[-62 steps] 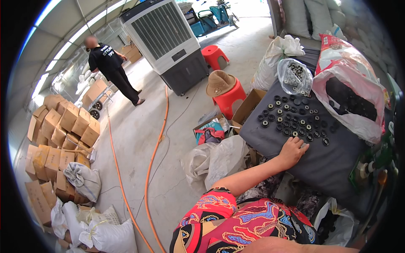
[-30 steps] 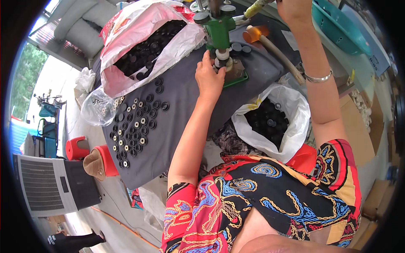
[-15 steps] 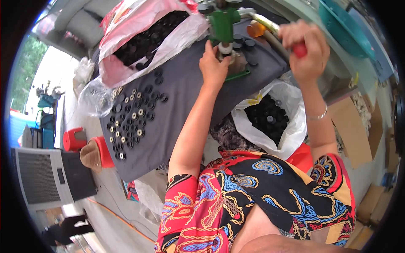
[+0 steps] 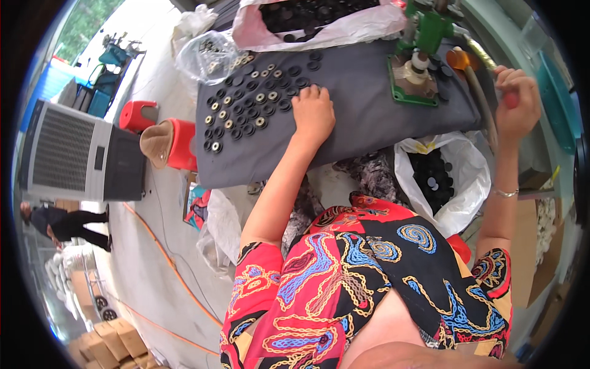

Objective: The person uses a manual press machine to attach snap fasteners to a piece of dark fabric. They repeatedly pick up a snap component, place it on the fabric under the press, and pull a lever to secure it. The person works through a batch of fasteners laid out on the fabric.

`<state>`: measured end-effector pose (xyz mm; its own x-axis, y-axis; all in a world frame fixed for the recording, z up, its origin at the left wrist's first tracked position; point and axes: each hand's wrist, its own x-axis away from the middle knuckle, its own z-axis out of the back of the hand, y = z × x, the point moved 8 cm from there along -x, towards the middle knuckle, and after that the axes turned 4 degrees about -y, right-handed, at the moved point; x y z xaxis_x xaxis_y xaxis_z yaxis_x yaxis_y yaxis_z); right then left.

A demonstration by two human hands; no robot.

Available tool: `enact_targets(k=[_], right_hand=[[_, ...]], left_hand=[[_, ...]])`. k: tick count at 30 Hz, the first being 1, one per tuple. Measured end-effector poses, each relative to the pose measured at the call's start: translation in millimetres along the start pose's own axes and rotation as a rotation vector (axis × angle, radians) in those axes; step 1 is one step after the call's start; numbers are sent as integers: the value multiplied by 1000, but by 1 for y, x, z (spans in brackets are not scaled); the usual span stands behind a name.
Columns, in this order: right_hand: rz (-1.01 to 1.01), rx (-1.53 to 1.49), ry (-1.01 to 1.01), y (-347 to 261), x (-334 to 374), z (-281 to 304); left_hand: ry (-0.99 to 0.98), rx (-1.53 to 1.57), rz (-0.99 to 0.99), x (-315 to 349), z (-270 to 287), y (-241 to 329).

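The left hand [image 4: 314,117] is down by the small round black rings [image 4: 247,130], some with pale metal middles, that lie spread out on the tabletop covered in dark grey cloth [image 4: 362,126]. Its fingers are bent, and the tips are just beside the end of the bunch, but I cannot tell if they have hold of a ring or are only near one. Most of the rings lie to the left of these fingers, and a clear plastic bag [image 4: 190,61] with more small bits sits past them. The right hand [image 4: 522,109] is up high, with its fingers curled around a round red knob [image 4: 511,99]. The green metal press [image 4: 430,31] stands between the two hands, well to the right of the left fingers and nearer to the right ones. A hammer with an orange head [image 4: 456,59] lies between the press and the right fingers. A white plastic bag [image 4: 473,178] of black caps is closer to the body than either set of fingers. The step looks like getting a ring with the left hand, and the next move seems to call for a light pinch on just one, without bumping its neighbours
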<state>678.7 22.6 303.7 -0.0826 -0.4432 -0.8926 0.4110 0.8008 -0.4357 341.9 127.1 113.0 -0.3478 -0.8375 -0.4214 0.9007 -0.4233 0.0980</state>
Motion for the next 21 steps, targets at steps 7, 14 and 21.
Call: enact_targets(k=[7,14,21], right_hand=[[-238,-285,22,47,-67,29],[-330,-357,8,76,-98,33],[-311,-334,77,65,-93,30]], left_hand=[[43,168,-123,24,14,4],[-160,125,-76,12,11,-12],[87,558,23,39,39,-34]])
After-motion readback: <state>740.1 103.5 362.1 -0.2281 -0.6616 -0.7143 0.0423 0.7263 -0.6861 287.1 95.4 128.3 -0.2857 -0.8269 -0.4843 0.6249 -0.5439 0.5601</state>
